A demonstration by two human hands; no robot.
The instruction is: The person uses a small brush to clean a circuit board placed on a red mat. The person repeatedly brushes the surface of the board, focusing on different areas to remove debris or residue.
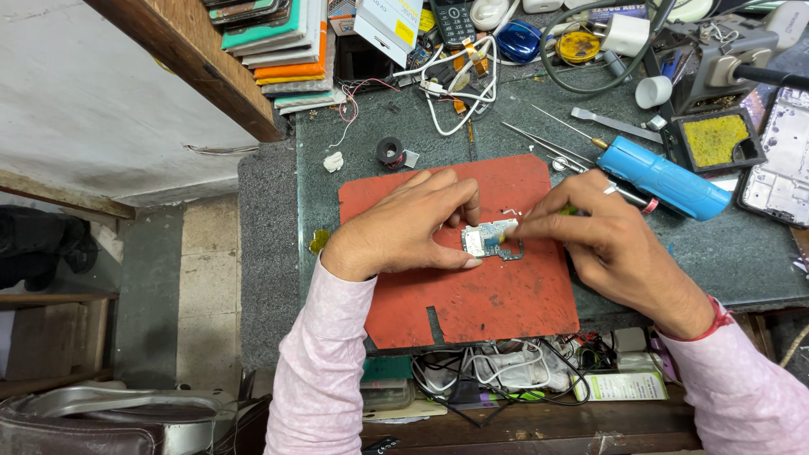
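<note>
In the head view, a small circuit board (491, 239) lies near the middle of a red work mat (472, 295), a little toward the mat's far edge. The left hand (404, 227) rests flat on the mat and closes its thumb and fingers on the board's left side, so the board probably cannot slide while it is worked on. The right hand (607, 244) comes from the right edge of the mat and pinches a thin tool with a green part (570, 210); its tip seems to touch the right end of the board, but the fingers hide the exact contact.

Just beyond the right hand, on the grey tabletop (750, 261), lie a blue cylindrical tool (666, 179), some tweezers (539, 141) and a yellow sponge in a black tray (715, 139); they are likely kept there for an easy reach. The near half of the mat is bare, so both wrists have room there. The far edge of the tabletop is crowded with white cables (459, 84), and a roll of dark tape (389, 152) stands near the mat's far left corner.
</note>
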